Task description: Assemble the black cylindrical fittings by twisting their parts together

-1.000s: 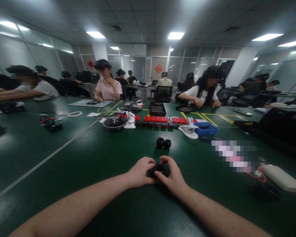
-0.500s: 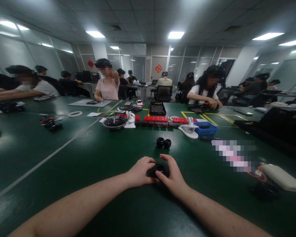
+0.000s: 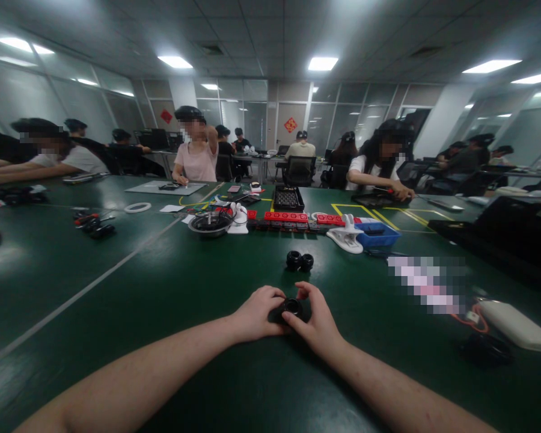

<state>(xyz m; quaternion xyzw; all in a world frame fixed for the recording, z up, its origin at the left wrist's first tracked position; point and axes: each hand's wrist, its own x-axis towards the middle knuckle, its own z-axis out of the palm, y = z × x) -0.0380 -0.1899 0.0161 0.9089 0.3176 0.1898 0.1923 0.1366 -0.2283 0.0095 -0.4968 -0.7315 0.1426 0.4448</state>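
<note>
Low over the green table, or on it, is a black, round, hollow-topped part between my two hands. My left hand is wrapped around its left side, partly covering it. With thumb on the near rim and fingers curved around the right side, my right hand also grips it; the forefinger arches above the far side. The part's lower body is hidden by my hands, and its exact kind cannot be made out. Just beyond stand two similar shiny black round parts, side by side.
Farther back lie a red-and-black power strip, a white clip stand, a blue bin, a round metal dish and a black tray. A cream pouch lies right. Co-workers sit across the table.
My right forefinger and thumb have shifted slightly around the black part's rim. My left hand stays in place. A co-worker's hands at the far right have moved a little to the right.
</note>
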